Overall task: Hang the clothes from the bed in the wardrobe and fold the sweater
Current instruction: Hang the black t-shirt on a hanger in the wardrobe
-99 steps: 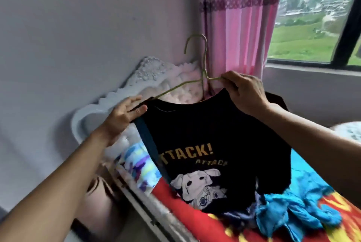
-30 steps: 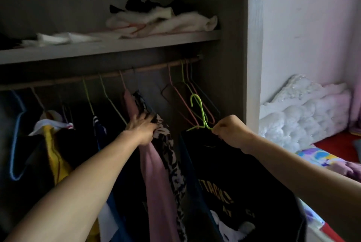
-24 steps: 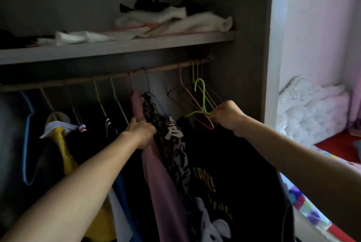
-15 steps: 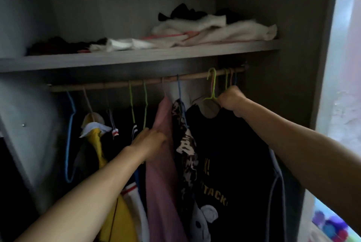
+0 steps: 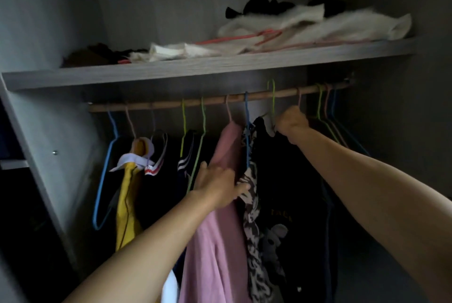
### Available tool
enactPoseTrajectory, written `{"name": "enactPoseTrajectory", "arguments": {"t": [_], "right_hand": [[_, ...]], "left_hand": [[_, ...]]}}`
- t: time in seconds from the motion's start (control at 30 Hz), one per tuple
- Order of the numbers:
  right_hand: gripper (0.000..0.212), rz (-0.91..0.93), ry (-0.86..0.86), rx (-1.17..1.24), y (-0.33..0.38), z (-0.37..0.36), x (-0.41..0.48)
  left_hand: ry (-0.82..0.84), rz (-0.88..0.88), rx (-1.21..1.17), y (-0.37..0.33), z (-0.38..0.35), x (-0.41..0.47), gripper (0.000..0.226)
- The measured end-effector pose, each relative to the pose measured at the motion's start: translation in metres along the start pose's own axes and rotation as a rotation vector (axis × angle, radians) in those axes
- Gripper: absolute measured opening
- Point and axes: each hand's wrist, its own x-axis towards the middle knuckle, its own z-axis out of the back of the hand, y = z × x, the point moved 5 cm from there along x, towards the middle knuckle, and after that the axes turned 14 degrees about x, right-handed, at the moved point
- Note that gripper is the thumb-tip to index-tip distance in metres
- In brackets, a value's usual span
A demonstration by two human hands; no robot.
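Note:
I face the open wardrobe. A black printed t-shirt (image 5: 293,195) hangs on a green wire hanger (image 5: 273,99) whose hook reaches up around the wooden rail (image 5: 215,100). My right hand (image 5: 292,122) grips the hanger just below the hook, at the shirt's neck. My left hand (image 5: 220,184) presses against a pink garment (image 5: 220,241) and a black-and-white patterned one (image 5: 252,207), holding them to the left of the black shirt. The bed and the sweater are out of view.
Along the rail hang a yellow garment (image 5: 127,204), dark striped clothes (image 5: 181,163), an empty blue hanger (image 5: 105,175) and several empty hangers (image 5: 327,111) at the right end. The shelf (image 5: 171,72) above carries crumpled white and dark clothes.
I turned from the bed to the wardrobe carrying the black shirt. My right hand raised the hanger to the rail and shifted it left. My left hand stayed on the pink garment.

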Motion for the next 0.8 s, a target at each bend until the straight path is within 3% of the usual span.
{"name": "enactPoseTrajectory", "arguments": {"t": [0.17, 0.4, 0.53, 0.7, 0.8], "right_hand": [[0.05, -0.064, 0.077, 0.069, -0.017, 0.002, 0.015], [0.041, -0.038, 0.13, 0.071, -0.038, -0.006, 0.023], [0.025, 0.069, 0.23, 0.153, -0.04, -0.013, 0.02], [0.029, 0.124, 0.277, 0.228, -0.044, -0.019, 0.02], [0.028, 0.134, 0.292, 0.292, -0.043, -0.032, 0.021]], "left_hand": [[0.004, 0.02, 0.051, -0.032, -0.004, 0.011, 0.052], [-0.057, 0.146, -0.309, -0.019, 0.0, 0.033, 0.015], [-0.147, 0.285, -0.299, -0.002, 0.002, 0.05, 0.018], [-0.14, 0.281, -0.157, -0.01, -0.005, 0.064, 0.022], [-0.05, 0.27, -0.144, -0.019, -0.01, 0.067, 0.044]]}}
